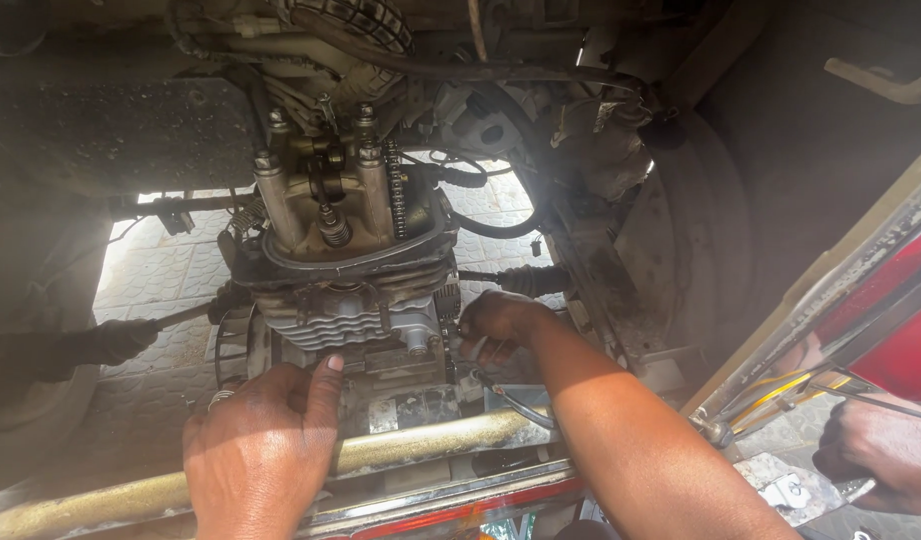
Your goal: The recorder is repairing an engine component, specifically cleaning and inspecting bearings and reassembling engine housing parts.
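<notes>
Two bare hands work at an engine [356, 250] hung under a vehicle, centre of the frame.

The left hand [261, 445], lower left, lies flat over a dull gold bar [431, 440], fingers [326, 385] spread and released, the tips touching the engine's lower casing just under the ribbed cylinder [346, 320]. The right hand [496, 322], right of centre, reaches in from the lower right; its fingers are clenched around a small part at the engine's right side, too hidden to tell what. A chain [396, 190] runs down the open head at upper centre. Another person's hand [881, 450] grips a metal piece at the lower right edge. Pale paving [166, 275] shows behind, left of centre.
</notes>
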